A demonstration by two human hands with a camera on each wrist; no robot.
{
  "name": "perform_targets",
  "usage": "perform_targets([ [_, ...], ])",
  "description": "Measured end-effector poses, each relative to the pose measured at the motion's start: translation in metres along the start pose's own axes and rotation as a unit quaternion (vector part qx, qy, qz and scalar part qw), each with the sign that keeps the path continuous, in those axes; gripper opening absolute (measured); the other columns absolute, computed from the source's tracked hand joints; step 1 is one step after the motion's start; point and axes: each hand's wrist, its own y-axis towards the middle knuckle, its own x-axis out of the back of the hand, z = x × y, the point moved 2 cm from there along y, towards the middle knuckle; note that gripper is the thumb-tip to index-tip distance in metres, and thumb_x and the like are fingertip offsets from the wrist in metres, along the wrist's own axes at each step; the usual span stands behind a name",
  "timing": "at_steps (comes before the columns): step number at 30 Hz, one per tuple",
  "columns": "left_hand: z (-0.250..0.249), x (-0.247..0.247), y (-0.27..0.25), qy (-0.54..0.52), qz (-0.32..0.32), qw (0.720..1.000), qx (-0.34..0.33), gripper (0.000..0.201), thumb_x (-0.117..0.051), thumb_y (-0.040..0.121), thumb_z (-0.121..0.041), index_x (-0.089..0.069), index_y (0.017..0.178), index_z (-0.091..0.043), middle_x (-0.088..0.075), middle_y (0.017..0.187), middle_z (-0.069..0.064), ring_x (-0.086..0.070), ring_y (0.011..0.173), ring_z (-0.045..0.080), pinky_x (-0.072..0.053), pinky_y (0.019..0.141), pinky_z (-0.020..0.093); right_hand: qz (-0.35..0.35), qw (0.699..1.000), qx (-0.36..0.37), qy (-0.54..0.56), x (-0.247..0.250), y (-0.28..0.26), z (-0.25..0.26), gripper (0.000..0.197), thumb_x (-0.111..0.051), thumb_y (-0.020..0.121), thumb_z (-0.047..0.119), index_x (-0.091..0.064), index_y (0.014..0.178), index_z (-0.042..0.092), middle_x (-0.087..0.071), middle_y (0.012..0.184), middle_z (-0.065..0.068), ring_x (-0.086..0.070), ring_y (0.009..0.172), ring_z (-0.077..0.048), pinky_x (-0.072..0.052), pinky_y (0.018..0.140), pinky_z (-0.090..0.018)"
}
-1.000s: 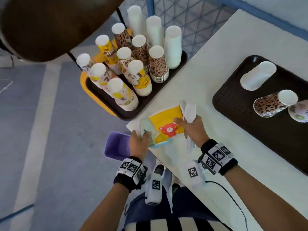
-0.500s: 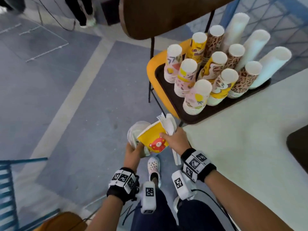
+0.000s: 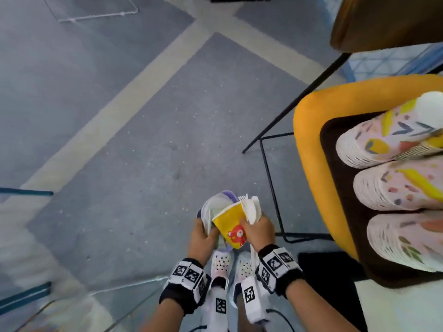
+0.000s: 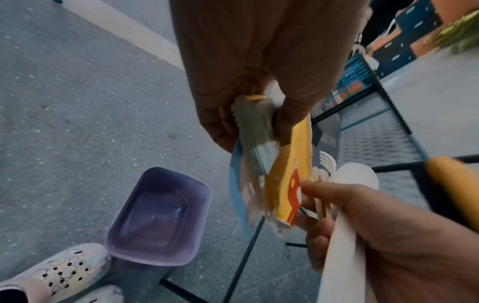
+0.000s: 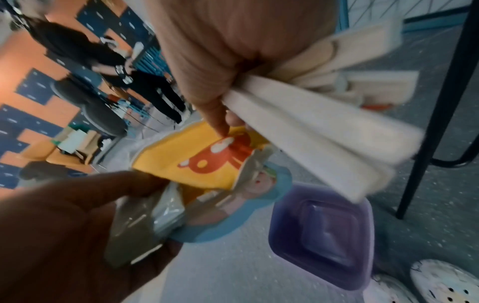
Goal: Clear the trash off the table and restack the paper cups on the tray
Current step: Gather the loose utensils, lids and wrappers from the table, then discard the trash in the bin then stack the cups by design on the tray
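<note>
Both hands hold a bundle of trash over the floor. My left hand (image 3: 203, 233) (image 4: 246, 114) grips crumpled wrappers (image 4: 252, 125) and a blue-rimmed paper plate (image 5: 207, 235). My right hand (image 3: 257, 232) (image 5: 228, 114) pinches a flattened yellow cup with a red bear (image 3: 231, 226) (image 4: 290, 178) (image 5: 191, 162) and grips white plastic cutlery with folded napkins (image 3: 250, 208) (image 5: 311, 127). A purple plastic bin (image 4: 158, 217) (image 5: 324, 237) stands on the floor just under the bundle. Stacks of patterned paper cups (image 3: 398, 185) stand upside down on a dark tray (image 3: 340, 188) at right.
The tray sits on an orange chair seat (image 3: 309, 144) with thin black legs (image 3: 271, 183) close to my right hand. A white table corner (image 3: 395, 307) shows at lower right. My feet in white perforated clogs (image 3: 221, 264) stand beside the bin. People stand far off in the right wrist view.
I have turned away from the table and carried the trash bundle down over the floor beside the chair. Both hands kept their hold. The purple bin now lies beneath the bundle.
</note>
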Motion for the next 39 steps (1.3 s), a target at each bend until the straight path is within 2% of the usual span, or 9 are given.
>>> perform_targets([
  [3, 0.043, -0.015, 0.043, 0.046, 0.002, 0.999, 0.008, 0.018, -0.060, 0.086, -0.015, -0.048, 0.098, -0.010, -0.057, 0.085, 0.002, -0.055, 0.083, 0.020, -0.045, 0.065, 0.020, 0.017, 1.000, -0.015, -0.014, -0.034, 0.046, -0.028, 0.030, -0.065, 0.081, 0.014, -0.063, 0.106, -0.003, -0.068, 0.106, -0.023, -0.065, 0.098, -0.035, -0.049, 0.080, -0.035],
  [6, 0.088, -0.035, 0.080, 0.060, 0.016, 0.998, 0.021, 0.029, -0.061, 0.074, -0.027, -0.047, 0.093, -0.011, -0.058, 0.078, -0.003, -0.056, 0.075, 0.021, -0.048, 0.068, 0.031, 0.042, 0.998, -0.037, -0.017, -0.066, 0.084, -0.054, 0.019, -0.059, 0.083, 0.008, -0.064, 0.097, -0.004, -0.069, 0.094, -0.025, -0.065, 0.080, -0.031, -0.045, 0.066, -0.032],
  [11, 0.138, -0.059, 0.133, 0.086, -0.010, 0.996, 0.033, 0.021, -0.061, 0.081, -0.006, -0.043, 0.093, -0.009, -0.052, 0.076, -0.009, -0.053, 0.069, 0.010, -0.038, 0.056, 0.009, 0.071, 0.997, -0.039, 0.012, -0.113, 0.144, -0.090, 0.023, -0.056, 0.081, 0.003, -0.050, 0.063, 0.014, -0.053, 0.055, -0.004, -0.052, 0.058, -0.024, -0.044, 0.056, -0.026],
  [14, 0.162, -0.065, 0.157, 0.098, -0.021, 0.993, 0.054, 0.024, -0.062, 0.080, -0.009, -0.042, 0.095, -0.011, -0.055, 0.079, -0.005, -0.058, 0.078, 0.022, -0.042, 0.064, 0.025, 0.101, 0.993, -0.048, 0.039, -0.138, 0.167, -0.110, 0.016, -0.058, 0.083, 0.006, -0.056, 0.070, 0.014, -0.056, 0.061, -0.002, -0.054, 0.062, -0.021, -0.040, 0.047, -0.015],
  [17, 0.184, -0.068, 0.174, 0.130, 0.001, 0.988, 0.089, 0.033, -0.063, 0.080, -0.012, -0.046, 0.108, -0.010, -0.059, 0.090, 0.001, -0.062, 0.091, 0.027, -0.045, 0.075, 0.028, 0.139, 0.986, -0.064, 0.067, -0.152, 0.176, -0.132, 0.007, -0.060, 0.084, 0.008, -0.063, 0.090, 0.006, -0.063, 0.077, -0.009, -0.059, 0.072, -0.022, -0.044, 0.051, -0.014],
  [21, 0.203, -0.074, 0.180, 0.201, 0.124, 0.967, 0.097, 0.055, -0.059, 0.085, -0.021, -0.037, 0.136, -0.016, -0.061, 0.122, 0.010, -0.059, 0.113, 0.028, -0.046, 0.095, 0.031, 0.211, 0.970, -0.068, 0.104, -0.153, 0.174, -0.145, 0.049, -0.060, 0.087, 0.013, -0.042, 0.132, 0.016, -0.058, 0.118, -0.002, -0.057, 0.099, -0.011, -0.043, 0.069, -0.003],
  [24, 0.207, -0.076, 0.183, 0.236, 0.161, 0.953, 0.096, 0.052, -0.051, 0.087, -0.010, -0.039, 0.137, -0.018, -0.058, 0.131, 0.011, -0.055, 0.120, 0.027, -0.042, 0.101, 0.030, 0.213, 0.968, -0.094, 0.089, -0.156, 0.179, -0.151, 0.070, -0.055, 0.091, 0.019, -0.014, 0.148, 0.016, -0.040, 0.145, -0.012, -0.043, 0.131, -0.024, -0.037, 0.098, -0.024],
  [28, 0.204, -0.073, 0.183, 0.248, 0.157, 0.950, 0.102, 0.047, -0.045, 0.085, 0.001, -0.050, 0.131, -0.012, -0.058, 0.132, 0.012, -0.054, 0.123, 0.027, -0.039, 0.105, 0.032, 0.211, 0.973, -0.084, 0.041, -0.158, 0.180, -0.151, 0.064, -0.048, 0.094, 0.026, -0.016, 0.147, 0.016, -0.039, 0.147, -0.013, -0.040, 0.134, -0.027, -0.031, 0.112, -0.037],
  [39, 0.112, -0.049, 0.142, 0.243, 0.153, 0.956, 0.056, 0.031, -0.052, 0.085, -0.016, -0.064, 0.114, -0.011, -0.068, 0.115, 0.015, -0.061, 0.111, 0.029, -0.046, 0.098, 0.036, 0.220, 0.974, -0.033, 0.031, -0.105, 0.116, -0.078, 0.040, -0.038, 0.098, 0.015, -0.039, 0.136, 0.005, -0.054, 0.129, -0.025, -0.053, 0.115, -0.033, -0.039, 0.101, -0.036],
])
